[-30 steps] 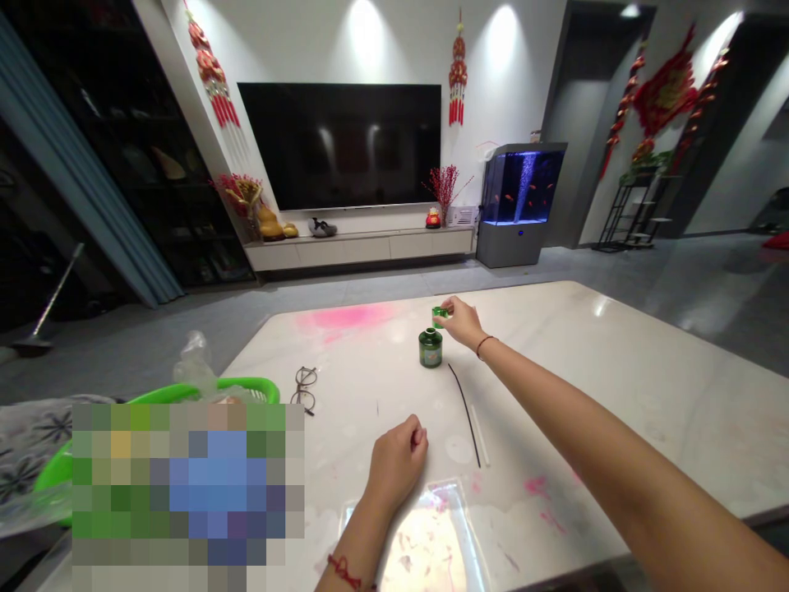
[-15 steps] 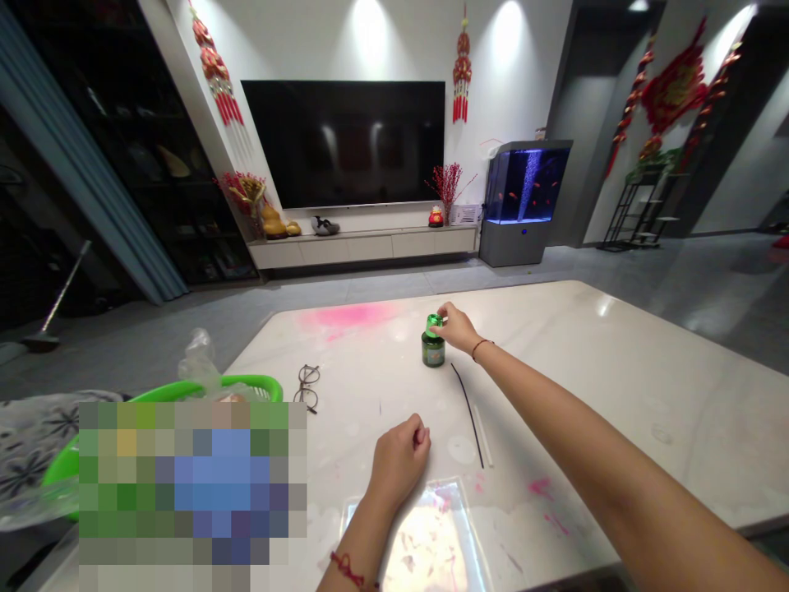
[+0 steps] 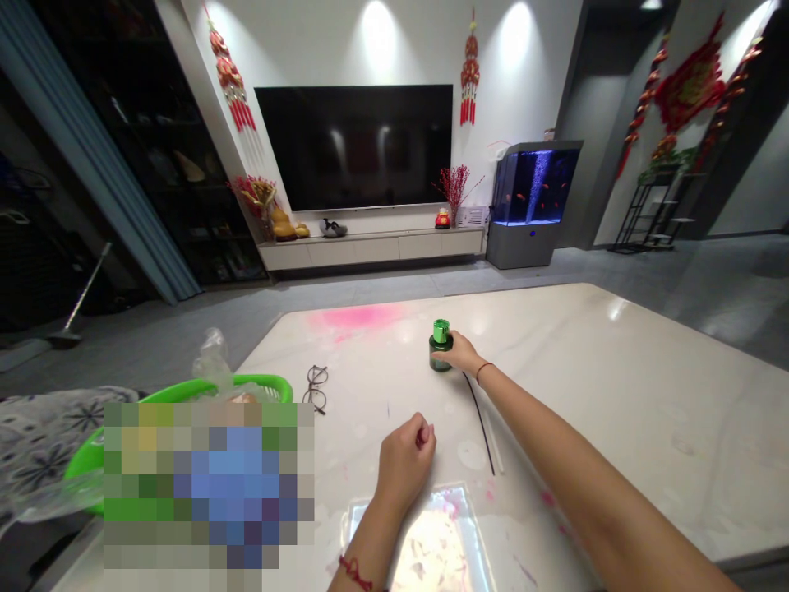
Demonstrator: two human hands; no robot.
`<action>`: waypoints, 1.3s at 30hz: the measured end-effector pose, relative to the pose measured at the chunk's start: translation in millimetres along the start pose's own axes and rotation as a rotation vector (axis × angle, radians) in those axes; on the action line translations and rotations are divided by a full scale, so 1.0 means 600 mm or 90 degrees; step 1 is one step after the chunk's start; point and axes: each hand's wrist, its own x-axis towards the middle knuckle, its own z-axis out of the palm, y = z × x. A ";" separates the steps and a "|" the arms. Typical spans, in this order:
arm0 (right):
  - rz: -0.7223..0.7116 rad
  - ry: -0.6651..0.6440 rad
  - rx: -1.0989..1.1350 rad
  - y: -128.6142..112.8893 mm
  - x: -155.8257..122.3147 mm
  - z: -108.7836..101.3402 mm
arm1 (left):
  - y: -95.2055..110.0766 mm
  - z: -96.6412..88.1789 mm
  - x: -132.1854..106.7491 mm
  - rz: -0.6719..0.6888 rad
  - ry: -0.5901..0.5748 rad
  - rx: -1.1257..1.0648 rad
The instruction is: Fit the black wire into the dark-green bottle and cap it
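Right hand (image 3: 463, 353) clasps green-capped dark bottle (image 3: 440, 347)

Two bare human arms, both entering from the lower edge of the head view. Left hand (image 3: 403, 460): closed into a loose fist, knuckles up, fingers (image 3: 422, 433) curled inward, held low and near the body, nearer the wearer than the right hand. Left forearm (image 3: 365, 538): short visible length, angled up and slightly right from the bottom edge. Left wrist (image 3: 377, 511): straight; a red knotted cord (image 3: 356, 572) circles the arm just below it, at the frame's edge. Right arm (image 3: 585, 464): extended far forward and to the left, diagonally across the view from the lower right. Right wrist (image 3: 482, 372): nearly straight, ringed by a thin dark-red cord (image 3: 484, 369). Right hand (image 3: 461, 353): reaching out, fingers closed around an object.
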 end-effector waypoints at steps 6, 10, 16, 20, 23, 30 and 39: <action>-0.029 -0.111 0.076 0.000 -0.041 -0.015 | -0.004 0.002 0.003 -0.040 0.009 0.018; -0.092 -0.184 0.091 -0.008 -0.093 -0.024 | -0.012 0.009 0.006 -0.067 0.029 -0.033; -0.168 -0.353 0.140 -0.038 -0.170 -0.045 | -0.016 0.018 0.012 -0.032 0.016 -0.122; -0.225 -0.381 0.062 -0.066 -0.189 -0.078 | -0.010 0.013 0.012 -0.002 -0.050 -0.141; -0.270 -0.335 -0.013 -0.098 -0.188 -0.114 | -0.006 0.009 0.011 -0.007 -0.060 -0.169; -0.437 -0.418 -0.331 -0.197 -0.181 -0.146 | -0.007 0.008 0.014 -0.029 -0.066 -0.182; -0.393 -0.169 -0.596 -0.231 -0.172 -0.134 | -0.015 0.009 0.015 -0.004 -0.067 -0.165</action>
